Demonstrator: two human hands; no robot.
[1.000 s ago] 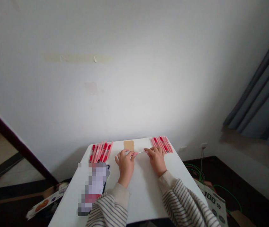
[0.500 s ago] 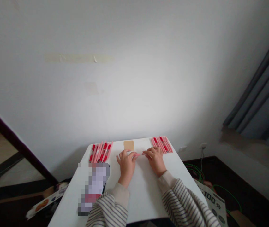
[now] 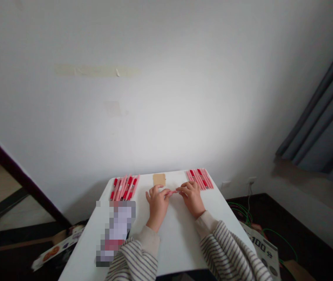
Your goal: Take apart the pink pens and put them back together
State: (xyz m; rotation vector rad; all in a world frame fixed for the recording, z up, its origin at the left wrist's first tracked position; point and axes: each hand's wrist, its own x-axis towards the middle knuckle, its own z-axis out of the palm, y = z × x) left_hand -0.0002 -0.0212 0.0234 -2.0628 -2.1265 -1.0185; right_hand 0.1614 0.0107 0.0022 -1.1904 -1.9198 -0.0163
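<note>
Over the middle of a white table (image 3: pixel 178 242), my left hand (image 3: pixel 156 203) and my right hand (image 3: pixel 191 197) meet fingertip to fingertip. Both pinch the ends of one pink pen (image 3: pixel 173 192) held level between them. A row of pink and red pens (image 3: pixel 124 187) lies at the table's far left. Another row of pink pens (image 3: pixel 201 178) lies at the far right, just beyond my right hand. A small tan card (image 3: pixel 159 179) sits at the far edge between the rows.
A blurred-out object (image 3: pixel 116 230) lies on the table's left side near my left sleeve. A white wall rises right behind the table. Green cables (image 3: pixel 242 212), printed paper (image 3: pixel 264 249) and a cardboard box (image 3: pixel 56 249) lie on the dark floor around it. Grey curtains (image 3: pixel 324 128) hang at right.
My two hands have drawn closer together, so the white part that showed between them a second ago is now hidden and only the pink pen shows.
</note>
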